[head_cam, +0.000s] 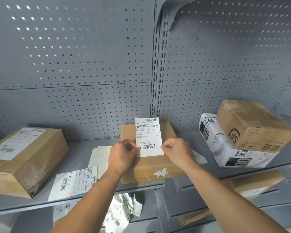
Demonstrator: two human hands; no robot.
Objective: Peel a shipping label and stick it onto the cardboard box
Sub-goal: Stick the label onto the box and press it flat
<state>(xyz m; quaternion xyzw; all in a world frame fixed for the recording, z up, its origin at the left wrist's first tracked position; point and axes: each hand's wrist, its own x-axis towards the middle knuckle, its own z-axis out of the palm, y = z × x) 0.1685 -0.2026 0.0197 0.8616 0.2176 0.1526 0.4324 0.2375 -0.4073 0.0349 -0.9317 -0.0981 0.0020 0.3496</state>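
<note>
A white shipping label [148, 132] with barcodes stands upright over a flat brown cardboard box [166, 132] on the grey shelf. My left hand [123, 153] pinches the label's lower left edge. My right hand [176, 150] pinches its lower right edge. The box's front face shows torn white label scraps. Whether the label touches the box top I cannot tell.
A labelled cardboard box [23, 158] sits at the left. Loose label sheets [74, 182] and backing papers [99, 157] lie beside my left arm. At the right, a brown box [252, 125] leans on a white carton [225, 148]. Crumpled labels [123, 212] lie on the lower shelf.
</note>
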